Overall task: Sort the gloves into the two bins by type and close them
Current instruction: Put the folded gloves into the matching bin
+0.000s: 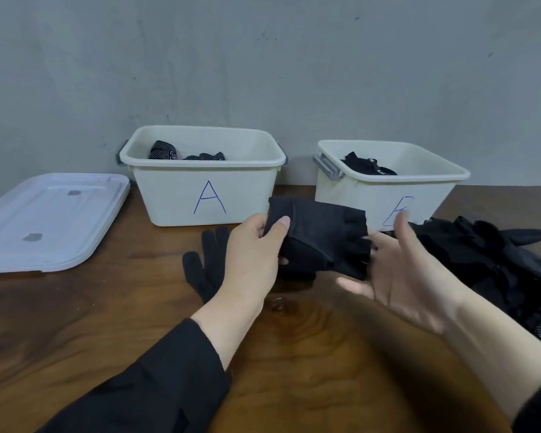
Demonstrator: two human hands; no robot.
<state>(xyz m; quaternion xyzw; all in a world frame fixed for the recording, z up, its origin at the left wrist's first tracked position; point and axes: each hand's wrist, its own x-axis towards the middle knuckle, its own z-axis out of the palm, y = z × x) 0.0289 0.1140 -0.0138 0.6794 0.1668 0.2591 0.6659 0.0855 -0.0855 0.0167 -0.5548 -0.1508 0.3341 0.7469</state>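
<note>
Gloves here look soft, light and floppy: a fingerless glove (322,235) hangs over the bench between bin A (203,195) and the second bin (388,195), its cuff pinched by the left hand (253,254), right hand (403,276) spread open beside it.

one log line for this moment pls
left hand grips fingerless glove | right hand open beside it | bins A, B open

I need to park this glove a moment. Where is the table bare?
Bare table lies near the front, between the lids and the left hand. Crowded: the glove pile at right, and a flat glove before bin A.
</note>
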